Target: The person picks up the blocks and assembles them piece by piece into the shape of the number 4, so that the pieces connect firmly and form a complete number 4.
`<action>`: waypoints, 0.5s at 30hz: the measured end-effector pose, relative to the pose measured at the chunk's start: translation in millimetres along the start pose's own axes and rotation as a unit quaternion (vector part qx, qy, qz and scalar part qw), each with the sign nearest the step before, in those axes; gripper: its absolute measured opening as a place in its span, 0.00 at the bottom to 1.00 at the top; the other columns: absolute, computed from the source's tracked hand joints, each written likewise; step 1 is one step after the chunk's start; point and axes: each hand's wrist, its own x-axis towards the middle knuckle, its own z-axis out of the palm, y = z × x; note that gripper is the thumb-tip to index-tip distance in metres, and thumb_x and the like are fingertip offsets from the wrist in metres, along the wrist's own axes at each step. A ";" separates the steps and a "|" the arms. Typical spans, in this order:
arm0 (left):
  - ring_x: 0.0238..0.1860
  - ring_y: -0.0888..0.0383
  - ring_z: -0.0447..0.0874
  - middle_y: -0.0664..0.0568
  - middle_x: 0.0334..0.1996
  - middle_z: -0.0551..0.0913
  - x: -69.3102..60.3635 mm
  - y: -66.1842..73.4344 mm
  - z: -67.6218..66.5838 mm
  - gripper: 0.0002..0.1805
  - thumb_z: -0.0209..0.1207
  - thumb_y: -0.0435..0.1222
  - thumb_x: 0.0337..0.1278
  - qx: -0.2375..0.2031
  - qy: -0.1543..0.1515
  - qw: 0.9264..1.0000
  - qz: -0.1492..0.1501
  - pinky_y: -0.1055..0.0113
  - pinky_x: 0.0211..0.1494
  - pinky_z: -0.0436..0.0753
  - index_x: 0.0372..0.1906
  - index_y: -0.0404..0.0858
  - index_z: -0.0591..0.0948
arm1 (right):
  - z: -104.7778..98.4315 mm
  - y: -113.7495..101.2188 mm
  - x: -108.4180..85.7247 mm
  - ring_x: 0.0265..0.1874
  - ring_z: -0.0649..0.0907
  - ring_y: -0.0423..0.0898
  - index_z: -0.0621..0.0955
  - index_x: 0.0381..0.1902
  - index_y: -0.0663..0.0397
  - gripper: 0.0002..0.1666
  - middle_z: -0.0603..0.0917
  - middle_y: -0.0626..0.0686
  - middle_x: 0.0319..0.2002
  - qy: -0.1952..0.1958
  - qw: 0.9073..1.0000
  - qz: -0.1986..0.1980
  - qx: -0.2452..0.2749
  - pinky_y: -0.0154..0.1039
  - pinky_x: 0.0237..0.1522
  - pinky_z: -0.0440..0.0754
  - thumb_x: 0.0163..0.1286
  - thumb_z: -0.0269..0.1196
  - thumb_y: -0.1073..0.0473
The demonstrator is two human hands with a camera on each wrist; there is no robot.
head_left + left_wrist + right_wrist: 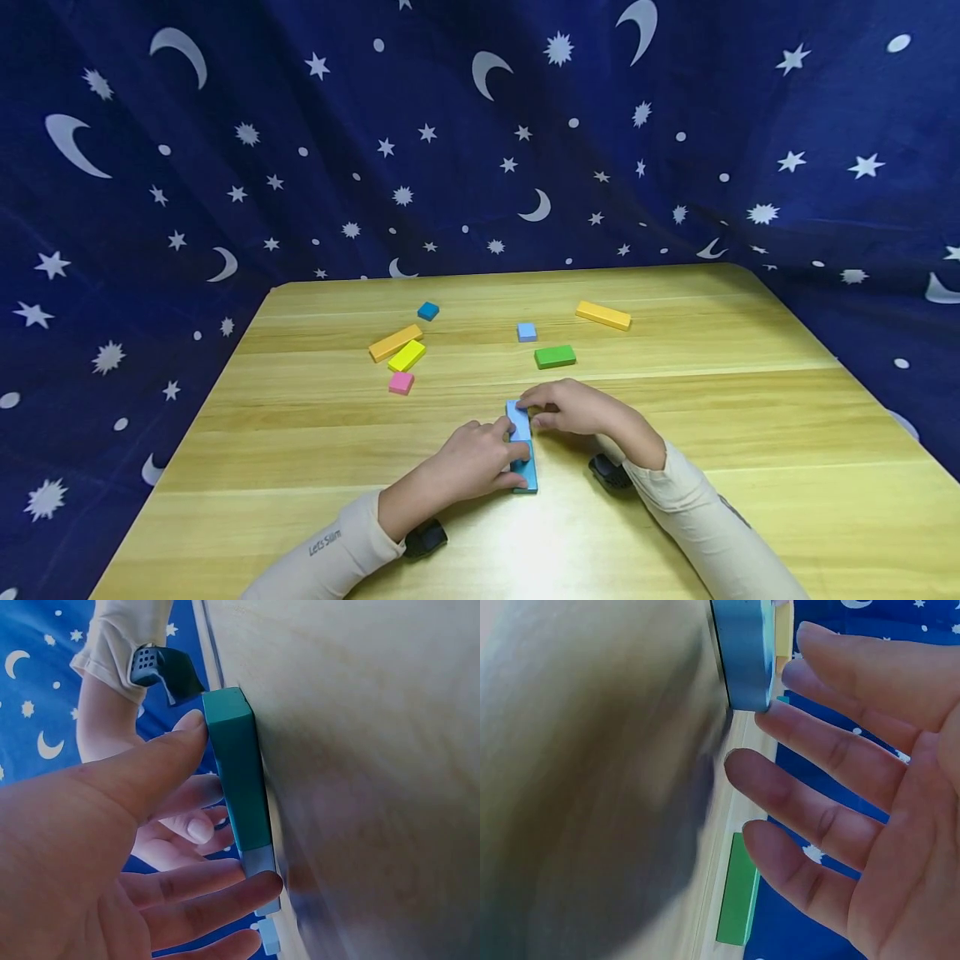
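Observation:
In the head view, a teal block (527,477) and a light blue block (518,419) lie end to end on the table. My left hand (474,460) rests over them from the left, with thumb and a finger on the teal block and another finger on the light blue one. Its fingers look extended in the left wrist view, along the teal block's (241,776) edge. From the right, my right hand (581,408) touches the light blue block's far end with a fingertip. The right wrist view shows its fingers spread, loosely straight, beside the light blue block (744,656).
Beyond the hands lie a green block (555,357), a small light blue block (527,332) and an orange block (603,316). Farther left are a pink block (401,383), a yellow block (407,356), another orange block (395,342) and a dark blue block (428,311).

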 end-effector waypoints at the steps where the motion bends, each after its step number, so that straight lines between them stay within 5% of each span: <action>1: 0.42 0.63 0.76 0.54 0.41 0.80 0.0 -0.1 0.5 0.18 0.54 0.60 0.51 0.000 0.001 1.000 0.000 0.69 0.33 0.77 0.42 0.55 0.80 | -0.2 1.0 0.7 0.53 0.78 0.53 0.78 0.52 0.59 0.18 0.80 0.56 0.51 0.001 1.000 -0.002 0.002 0.49 0.53 0.74 0.64 0.59 0.60; 7: 0.40 0.63 0.76 0.54 0.40 0.80 -0.5 -1.8 1.3 0.18 0.54 0.60 0.50 0.003 -0.001 1.000 -0.003 0.69 0.32 0.77 0.41 0.56 0.80 | -4.7 6.6 11.9 0.51 0.78 0.54 0.77 0.53 0.62 0.20 0.80 0.58 0.51 0.022 1.000 -0.001 0.009 0.48 0.52 0.75 0.64 0.58 0.61; 11: 0.41 0.63 0.77 0.53 0.41 0.80 -0.1 -1.8 0.8 0.18 0.54 0.60 0.50 0.005 -0.001 1.000 -0.002 0.70 0.32 0.77 0.41 0.56 0.81 | -10.9 12.3 23.6 0.49 0.78 0.56 0.71 0.59 0.63 0.25 0.74 0.62 0.56 0.044 0.998 0.036 0.039 0.49 0.50 0.75 0.65 0.57 0.60; 15: 0.43 0.62 0.78 0.52 0.43 0.80 1.3 0.0 1.4 0.19 0.54 0.60 0.50 0.005 -0.001 1.000 0.002 0.68 0.34 0.78 0.42 0.56 0.81 | -16.6 20.3 36.6 0.59 0.70 0.62 0.66 0.64 0.61 0.30 0.66 0.66 0.62 0.077 0.993 0.068 0.050 0.56 0.58 0.67 0.65 0.57 0.59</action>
